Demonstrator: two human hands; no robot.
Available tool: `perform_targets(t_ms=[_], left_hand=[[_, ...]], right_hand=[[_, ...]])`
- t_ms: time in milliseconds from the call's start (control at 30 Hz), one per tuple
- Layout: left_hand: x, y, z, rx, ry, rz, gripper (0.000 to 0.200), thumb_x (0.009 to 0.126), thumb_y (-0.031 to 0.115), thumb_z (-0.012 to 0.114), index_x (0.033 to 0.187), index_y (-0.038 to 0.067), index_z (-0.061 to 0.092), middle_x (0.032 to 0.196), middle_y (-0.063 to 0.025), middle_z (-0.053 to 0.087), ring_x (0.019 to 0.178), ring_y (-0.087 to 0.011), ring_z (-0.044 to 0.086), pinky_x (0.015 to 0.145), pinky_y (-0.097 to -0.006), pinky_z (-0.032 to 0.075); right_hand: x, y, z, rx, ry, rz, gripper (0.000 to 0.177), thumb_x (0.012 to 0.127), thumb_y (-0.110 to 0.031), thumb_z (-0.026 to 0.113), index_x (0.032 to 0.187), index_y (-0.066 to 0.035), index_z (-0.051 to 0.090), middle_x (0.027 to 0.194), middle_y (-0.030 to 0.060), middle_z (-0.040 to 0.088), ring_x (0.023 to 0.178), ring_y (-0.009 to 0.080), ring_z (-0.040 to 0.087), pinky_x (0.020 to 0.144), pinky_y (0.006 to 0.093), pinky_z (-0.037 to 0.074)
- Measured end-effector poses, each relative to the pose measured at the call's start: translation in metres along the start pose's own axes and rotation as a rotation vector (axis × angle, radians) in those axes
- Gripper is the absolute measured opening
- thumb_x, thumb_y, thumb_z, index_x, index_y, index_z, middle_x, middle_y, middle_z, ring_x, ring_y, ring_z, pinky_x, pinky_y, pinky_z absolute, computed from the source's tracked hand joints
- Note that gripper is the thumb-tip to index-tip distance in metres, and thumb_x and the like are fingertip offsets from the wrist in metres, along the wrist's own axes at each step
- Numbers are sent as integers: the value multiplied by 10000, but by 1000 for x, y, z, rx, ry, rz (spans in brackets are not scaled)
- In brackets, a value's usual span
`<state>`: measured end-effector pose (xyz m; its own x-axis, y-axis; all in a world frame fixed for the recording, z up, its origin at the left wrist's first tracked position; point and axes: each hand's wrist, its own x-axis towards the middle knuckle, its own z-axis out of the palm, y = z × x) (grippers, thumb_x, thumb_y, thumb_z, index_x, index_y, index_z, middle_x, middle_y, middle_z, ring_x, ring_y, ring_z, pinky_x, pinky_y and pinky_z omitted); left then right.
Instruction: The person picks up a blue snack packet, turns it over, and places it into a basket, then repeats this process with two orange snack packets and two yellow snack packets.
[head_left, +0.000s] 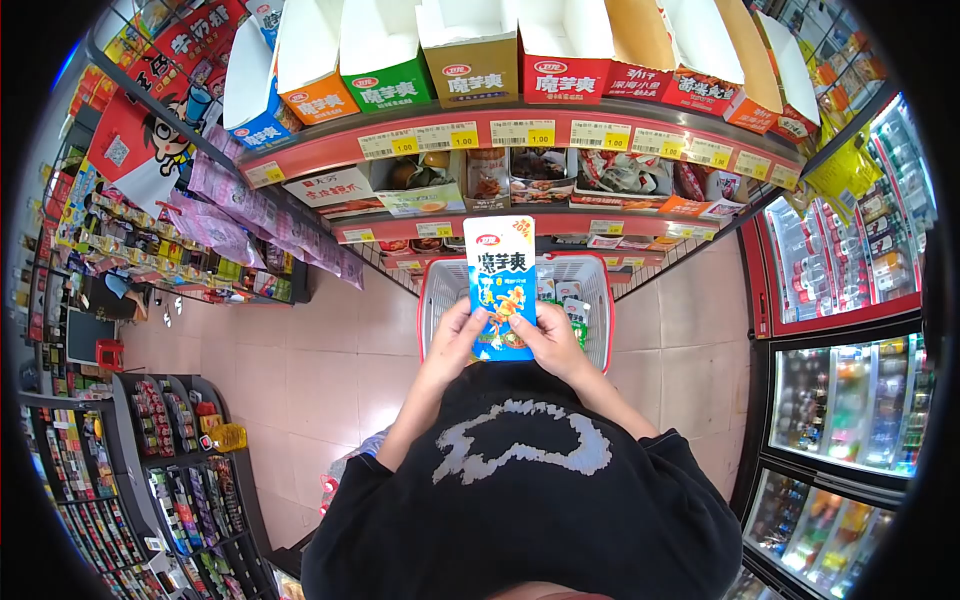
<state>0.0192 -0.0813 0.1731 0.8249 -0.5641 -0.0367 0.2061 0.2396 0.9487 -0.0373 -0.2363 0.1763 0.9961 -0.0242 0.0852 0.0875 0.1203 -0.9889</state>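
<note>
A blue and white snack packet (502, 262) with dark lettering is held upright in front of my chest. My left hand (457, 335) grips its lower left edge, thumb on the front. On the lower right edge my right hand (551, 338) grips it the same way. Both hands' other fingers are mostly hidden behind the packet. Beneath and behind it stands a light grey shopping basket (607, 300) with a red rim. Several small packets (570, 300), partly green, lie inside the basket; the snack packet hides part of them.
Ahead is a shelf with a red price rail (490, 135) and open display boxes (470, 70) in several colours. Glass-door fridges (850, 400) line the right. Hanging purple packets (220, 190) and a dark magazine-like rack (180, 470) stand left. Pale floor tiles (310, 390) run between.
</note>
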Motion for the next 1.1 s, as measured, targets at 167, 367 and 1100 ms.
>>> perform_targets(t_ms=[167,367,1100], left_hand=[[4,6,-3,-34,99,15,208,895,140,517,1033,-13,543,978,-66,613,861,-88,577,748,-236,468],[1,2,-1,31,94,-1,179,859,81,562,1010,-15,562,932,-69,629,821,-80,586,713,-222,476],[3,3,-2,351,-94,-72,191,836,146,612,946,-11,607,864,-53,645,761,-78,587,678,-239,483]], right_hand=[[-1,4,-2,-118,-177,31,206,862,-167,536,857,30,597,722,58,626,689,97,604,631,243,479],[-1,10,9,23,-47,95,207,840,-194,580,888,8,589,785,74,652,702,131,622,635,276,487],[0,22,-4,-61,-14,-3,203,863,-196,562,881,-2,616,733,41,633,670,74,579,603,244,469]])
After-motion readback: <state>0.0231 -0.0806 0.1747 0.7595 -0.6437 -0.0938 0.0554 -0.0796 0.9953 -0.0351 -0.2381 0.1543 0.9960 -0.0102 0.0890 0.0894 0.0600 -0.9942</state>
